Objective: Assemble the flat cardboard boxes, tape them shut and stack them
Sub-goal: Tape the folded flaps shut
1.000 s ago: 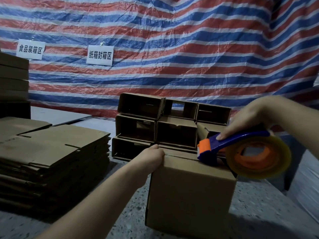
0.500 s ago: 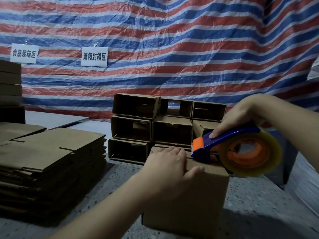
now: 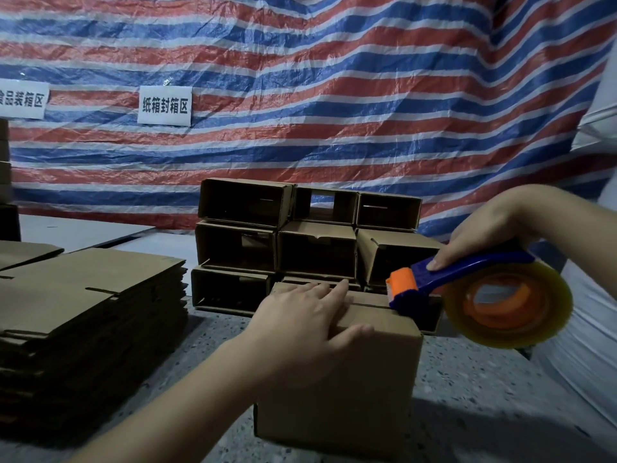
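1. Far left of both hands, a stack of flat cardboard blanks (image 3: pixel 83 315) lies on the speckled worktop (image 3: pixel 467 389); the blanks are brown, slotted along their edges, and the stack's left side is cut off by the frame edge.
2. The left hand (image 3: pixel 307 325) rests flat on top of the brown assembled box (image 3: pixel 337 402), fingers straight and spread over the closed flaps, thumb lying along the near top edge. This grip presses rather than pinches.
3. The box stands upright on the worktop directly under the left hand; its front face is plain and shadowed, and the seam between its top flaps runs from the fingertips toward the dispenser. Whether tape already lies on that seam is hard to make out.
4. Behind the left hand, open assembled boxes (image 3: pixel 310 238) are stacked three rows high, mouths facing the camera; their interiors are dark.
5. The right hand (image 3: pixel 484 235) curls around the blue handle of the tape dispenser (image 3: pixel 467 289), index finger laid along the top. The orange head touches the box's right top edge, just right of the left hand's fingertips.
6. The roll of clear tape (image 3: pixel 514 302) hangs below the right hand, beyond the box's right side.
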Available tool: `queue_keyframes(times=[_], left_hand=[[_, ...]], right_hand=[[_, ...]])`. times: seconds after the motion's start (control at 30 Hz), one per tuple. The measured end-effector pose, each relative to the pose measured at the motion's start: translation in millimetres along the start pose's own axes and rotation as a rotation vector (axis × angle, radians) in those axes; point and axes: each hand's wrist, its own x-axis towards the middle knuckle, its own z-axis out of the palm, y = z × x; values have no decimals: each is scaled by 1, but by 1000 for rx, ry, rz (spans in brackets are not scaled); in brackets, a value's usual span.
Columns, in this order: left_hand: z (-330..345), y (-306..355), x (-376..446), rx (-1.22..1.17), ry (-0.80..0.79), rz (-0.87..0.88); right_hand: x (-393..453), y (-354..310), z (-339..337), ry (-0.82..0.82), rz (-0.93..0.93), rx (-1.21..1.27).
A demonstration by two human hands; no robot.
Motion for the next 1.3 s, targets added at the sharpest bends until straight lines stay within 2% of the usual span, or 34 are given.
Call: queue_keyframes(times=[0.13,0.23,0.4,0.7,0.87,1.0,1.1,1.17,1.2,1.23,1.3], left_hand=[[-8,2,4,40,-73,-12],[-6,20,18,88,-6,44],[10,55,28,-70,13,32],[16,53,26,-3,83,46],[17,53,27,-39,86,46],[16,53,25,-52,80,56],[15,54,25,-55,89,57],[15,53,25,-44,86,60],[15,53,25,-37,80,66],[15,53,26,-37,77,65],[15,54,26,-46,67,56]], right_hand=[[4,2,3,-40,7,18],[7,4,1,-52,-6,11],[12,10,2,-70,-31,32],[3,53,-13,-59,-11,122],[-1,53,-4,-99,9,20],[-2,29,8,-20,63,-117],[9,13,27,60,160,-413],[22,22,58,14,242,-553],[30,33,75,21,253,-529],[35,44,89,82,224,-485],[41,62,113,321,104,-403]])
